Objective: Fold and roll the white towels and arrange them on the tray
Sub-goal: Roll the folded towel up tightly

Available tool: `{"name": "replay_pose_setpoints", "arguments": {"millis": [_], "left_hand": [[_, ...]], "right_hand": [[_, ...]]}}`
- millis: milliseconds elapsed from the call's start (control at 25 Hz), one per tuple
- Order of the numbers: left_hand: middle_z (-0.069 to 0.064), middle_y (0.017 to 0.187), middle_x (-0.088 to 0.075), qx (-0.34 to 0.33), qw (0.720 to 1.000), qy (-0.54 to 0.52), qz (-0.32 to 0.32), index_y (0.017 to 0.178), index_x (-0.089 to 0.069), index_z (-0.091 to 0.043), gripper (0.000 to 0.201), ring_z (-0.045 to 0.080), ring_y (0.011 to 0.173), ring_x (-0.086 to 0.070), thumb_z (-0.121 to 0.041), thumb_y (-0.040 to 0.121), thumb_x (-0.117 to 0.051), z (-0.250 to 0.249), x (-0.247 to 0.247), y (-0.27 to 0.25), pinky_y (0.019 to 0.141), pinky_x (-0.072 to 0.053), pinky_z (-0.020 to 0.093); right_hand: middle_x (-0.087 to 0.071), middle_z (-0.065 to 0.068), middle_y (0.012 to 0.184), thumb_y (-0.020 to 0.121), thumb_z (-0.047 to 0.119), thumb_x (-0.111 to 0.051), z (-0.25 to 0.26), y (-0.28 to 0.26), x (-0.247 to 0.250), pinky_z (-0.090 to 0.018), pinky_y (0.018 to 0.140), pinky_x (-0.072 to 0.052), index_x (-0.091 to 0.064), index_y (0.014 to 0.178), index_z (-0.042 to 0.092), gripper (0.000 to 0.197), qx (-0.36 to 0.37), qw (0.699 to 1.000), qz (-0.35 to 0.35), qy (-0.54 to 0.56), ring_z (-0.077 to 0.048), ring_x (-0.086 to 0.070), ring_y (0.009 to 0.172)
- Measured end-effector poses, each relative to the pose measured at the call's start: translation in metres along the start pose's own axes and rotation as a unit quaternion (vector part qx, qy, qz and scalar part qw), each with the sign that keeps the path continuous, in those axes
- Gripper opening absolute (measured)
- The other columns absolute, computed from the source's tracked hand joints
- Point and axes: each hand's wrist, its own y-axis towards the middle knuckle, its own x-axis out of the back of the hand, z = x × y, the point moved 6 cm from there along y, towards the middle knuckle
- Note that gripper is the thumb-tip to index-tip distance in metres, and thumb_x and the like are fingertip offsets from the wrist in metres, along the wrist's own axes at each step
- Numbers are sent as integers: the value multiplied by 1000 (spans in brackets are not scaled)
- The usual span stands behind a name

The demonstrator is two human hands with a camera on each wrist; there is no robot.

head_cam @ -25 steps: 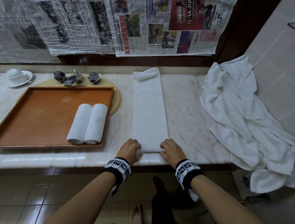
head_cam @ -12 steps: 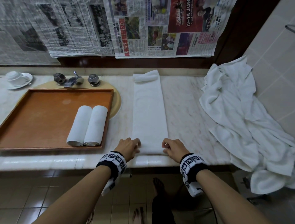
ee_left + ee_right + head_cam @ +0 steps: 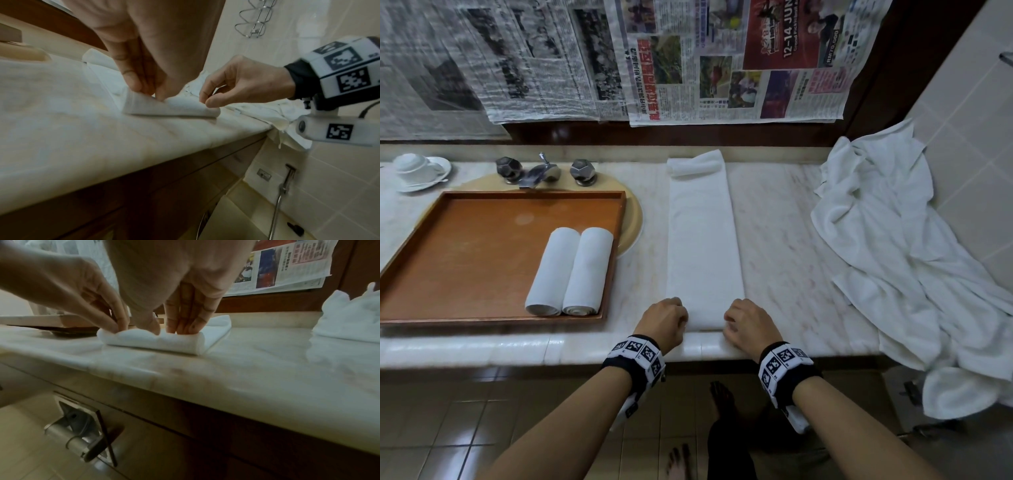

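Observation:
A white towel (image 3: 703, 240), folded into a long narrow strip, lies on the marble counter and runs away from me. Its near end is curled up into a small roll (image 3: 170, 107) (image 3: 154, 340). My left hand (image 3: 671, 317) (image 3: 144, 87) pinches the roll's left part, and my right hand (image 3: 739, 320) (image 3: 180, 324) grips its right part with fingers curled over the top. The towel's far end (image 3: 695, 164) is bunched at the back wall. Two rolled towels (image 3: 570, 270) lie side by side in the wooden tray (image 3: 465, 260), at its right edge.
A heap of loose white towels (image 3: 893, 246) covers the counter's right end and hangs over its edge. Behind the tray are a faucet (image 3: 539, 171) and a cup on a saucer (image 3: 417, 168). Newspaper (image 3: 722, 61) covers the wall behind.
Both hands stay at the towel's near end, where the edge is now turned up into a small roll. The rest of the strip has not shifted.

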Motion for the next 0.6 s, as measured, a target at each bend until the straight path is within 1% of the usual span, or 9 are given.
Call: {"name": "replay_pose_setpoints", "arguments": {"millis": [80,120,240,280,320,400,440,520,600], "left_hand": [[0,106,-61,-10,1000,6,4,102,-71,-12,24,19,100,-57,-30,89,-60,0,-3,-2,82,-48,32],[-1,110,-60,-13,1000,10,8,107,-69,-13,28,18,105,-54,-33,88,-63,0,-4,-2,85,-47,31],[-1,116,-61,-30,996,78,13,115,-66,-16,29,19,111,-48,-32,93,-57,-1,-3,2,90,-41,30],[-1,117,-61,-40,993,108,11,116,-65,-17,29,20,112,-48,-33,94,-53,-2,-2,3,90,-37,31],[-2,116,-61,-47,990,133,10,116,-63,-18,30,20,112,-48,-34,95,-50,-3,0,3,91,-34,33],[-3,116,-61,-61,984,167,16,118,-60,-20,32,20,112,-47,-37,96,-45,-1,4,3,91,-31,37],[-4,116,-61,-68,981,178,26,120,-59,-21,32,20,112,-47,-38,98,-43,0,5,2,91,-30,38],[-5,117,-61,-70,981,172,54,122,-55,-23,30,18,112,-47,-38,99,-43,3,6,4,93,-30,38],[-5,113,-62,-51,989,126,65,121,-50,-27,25,16,107,-50,-37,98,-46,6,7,7,93,-30,36]], "right_hand": [[-62,-6,91,74,15,-72,-2,-3,-4,-35,68,-53,-68,86,6,16,-3,1000,-6,1,-22,-59,89],[-62,-6,92,73,12,-74,-3,-3,-4,-35,69,-53,-67,89,6,18,-6,1000,-1,2,-23,-58,91],[-64,-7,85,66,1,-77,-2,-2,-1,-32,64,-52,-67,84,6,22,12,1000,-12,5,-28,-61,84],[-64,-8,85,66,2,-77,0,-1,2,-32,66,-53,-68,85,6,21,15,1000,-11,-7,-29,-62,84],[-65,-8,91,73,5,-74,0,1,3,-35,73,-53,-68,92,6,20,17,1000,2,-18,-29,-61,89],[-61,-5,111,91,15,-58,-4,2,2,-37,90,-43,-63,113,9,23,9,998,55,-29,-25,-53,108],[-60,-2,117,96,18,-52,-8,2,3,-34,94,-40,-61,119,12,26,-3,997,79,-24,-21,-51,112],[-63,-1,115,96,19,-53,-13,1,9,-30,95,-42,-64,117,15,24,-32,994,98,27,-19,-55,108],[-68,-1,106,92,15,-61,-16,0,15,-30,90,-49,-66,109,15,18,-65,990,82,92,-18,-61,97]]}}
